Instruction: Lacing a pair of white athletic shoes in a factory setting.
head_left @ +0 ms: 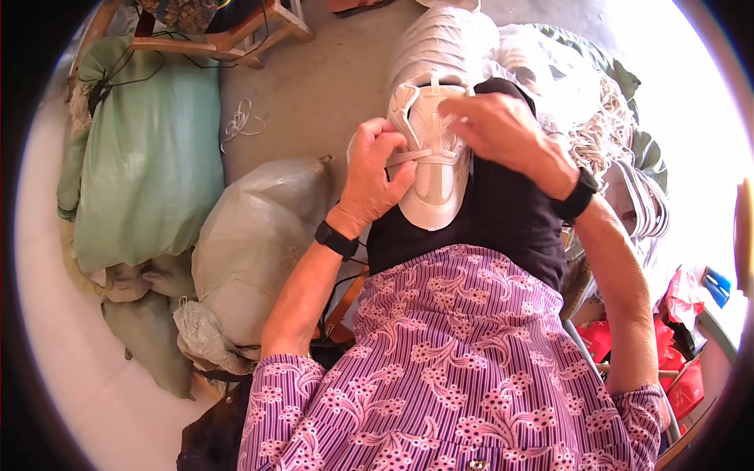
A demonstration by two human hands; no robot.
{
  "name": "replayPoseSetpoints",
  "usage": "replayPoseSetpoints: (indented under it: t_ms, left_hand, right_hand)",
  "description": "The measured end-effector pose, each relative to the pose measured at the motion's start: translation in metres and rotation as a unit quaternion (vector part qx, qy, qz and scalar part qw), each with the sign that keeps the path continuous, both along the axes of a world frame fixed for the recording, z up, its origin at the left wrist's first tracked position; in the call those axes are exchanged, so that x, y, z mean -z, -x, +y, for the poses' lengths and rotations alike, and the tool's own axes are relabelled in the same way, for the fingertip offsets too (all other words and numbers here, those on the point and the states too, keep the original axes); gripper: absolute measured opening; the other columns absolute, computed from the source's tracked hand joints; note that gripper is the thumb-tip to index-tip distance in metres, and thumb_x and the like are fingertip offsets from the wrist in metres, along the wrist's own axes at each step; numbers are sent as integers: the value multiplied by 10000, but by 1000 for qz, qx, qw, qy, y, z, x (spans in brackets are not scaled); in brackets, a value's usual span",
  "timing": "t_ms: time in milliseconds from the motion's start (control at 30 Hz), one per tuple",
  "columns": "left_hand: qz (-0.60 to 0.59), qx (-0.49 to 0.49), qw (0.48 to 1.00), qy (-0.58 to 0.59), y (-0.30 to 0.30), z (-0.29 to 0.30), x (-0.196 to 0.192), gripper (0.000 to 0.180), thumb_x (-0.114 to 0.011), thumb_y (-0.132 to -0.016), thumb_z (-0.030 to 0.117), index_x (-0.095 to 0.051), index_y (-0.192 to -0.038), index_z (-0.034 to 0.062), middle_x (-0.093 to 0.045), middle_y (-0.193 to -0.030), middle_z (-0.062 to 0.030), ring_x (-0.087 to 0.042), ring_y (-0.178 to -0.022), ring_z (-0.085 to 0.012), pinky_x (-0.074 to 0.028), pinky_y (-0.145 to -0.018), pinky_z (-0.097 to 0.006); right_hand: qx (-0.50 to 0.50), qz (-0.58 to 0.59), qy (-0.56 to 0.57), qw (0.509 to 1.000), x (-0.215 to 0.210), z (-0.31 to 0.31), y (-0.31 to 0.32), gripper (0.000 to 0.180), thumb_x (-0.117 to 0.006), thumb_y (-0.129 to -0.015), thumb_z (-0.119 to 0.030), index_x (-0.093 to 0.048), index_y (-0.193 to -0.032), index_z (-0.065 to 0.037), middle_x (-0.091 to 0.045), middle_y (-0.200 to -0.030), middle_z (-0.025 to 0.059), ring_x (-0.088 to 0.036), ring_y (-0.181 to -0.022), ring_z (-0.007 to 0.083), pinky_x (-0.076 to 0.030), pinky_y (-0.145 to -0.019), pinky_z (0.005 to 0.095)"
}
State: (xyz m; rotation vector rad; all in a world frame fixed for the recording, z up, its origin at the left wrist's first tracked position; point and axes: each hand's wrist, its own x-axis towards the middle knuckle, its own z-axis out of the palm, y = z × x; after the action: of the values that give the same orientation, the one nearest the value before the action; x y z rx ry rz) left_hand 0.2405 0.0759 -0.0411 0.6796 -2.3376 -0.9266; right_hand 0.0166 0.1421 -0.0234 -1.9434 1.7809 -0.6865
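A white-and-beige sneaker [444,180] rests on my black-clad lap, its toe toward me and its tongue upright. A flat pale shoelace [433,155] crosses the lower part of its opening. My left hand [375,166] is at the shoe's left side, thumb and fingers curled around the lace where it leaves the eyelets. Over the shoe's right upper side is my right hand [503,132], its slightly blurred fingertips pinched together beside the tongue, with a thin strand of lace running up to them. Both wrists wear black bands.
A stack of white shoes [444,43] stretches away beyond the sneaker. To the right hangs a bundle of pale laces [601,125]. Stuffed green [149,165] and whitish [263,228] sacks stand at left, near a wooden stool [228,47]. A loose lace [243,119] lies on the floor.
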Motion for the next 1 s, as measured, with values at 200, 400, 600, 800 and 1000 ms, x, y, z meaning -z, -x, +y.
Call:
replayPoseSetpoints:
  t_ms: [200, 400, 600, 800, 1000]
  left_hand:
    - [-34, -14, 998, -43, 0, 4, -7, 147, -607, -809, 78, -552, -936, 25, -533, -899, -102, -534, -815, -206, -449, -720, -302]
    - [-93, -25, 986, -135, -16, -5, -31, 102, -606, -831, 76, -569, -911, 24, -576, -708, -83, -549, -615, -150, -453, -582, -274]
    - [-13, -154, 988, -19, -27, -22, -32, 81, -559, -870, 42, -599, -937, 20, -606, -758, -77, -551, -655, -139, -447, -607, -256]
    - [66, -240, 964, -94, -37, -21, -49, 175, -526, -928, 147, -610, -1020, 25, -587, -866, -20, -541, -719, -83, -457, -638, -216]
    - [152, -268, 928, -209, -31, -9, -48, 206, -525, -932, 195, -609, -1018, 27, -597, -882, -31, -554, -735, -79, -483, -634, -217]
  right_hand:
    - [-41, 93, -35, 994, 5, -7, -16, 97, -540, -764, -124, -594, -817, -62, -627, -693, 128, -630, -638, 322, -494, -554, 419]
    - [181, 50, 8, 982, 0, 26, 101, 102, -506, -803, -56, -515, -737, 21, -542, -639, 206, -537, -563, 369, -432, -547, 414]
    - [90, -65, 20, 994, 11, 24, 59, 262, -544, -782, -44, -560, -1043, -49, -581, -685, 186, -574, -625, 356, -452, -589, 405]
    - [-14, 48, -9, 999, 5, -5, -17, 128, -554, -789, -178, -563, -861, -73, -591, -666, 179, -591, -628, 369, -461, -567, 454]
    - [87, 75, -24, 993, 23, 18, 36, 63, -525, -744, -85, -533, -756, -24, -561, -622, 182, -571, -597, 358, -438, -537, 446]
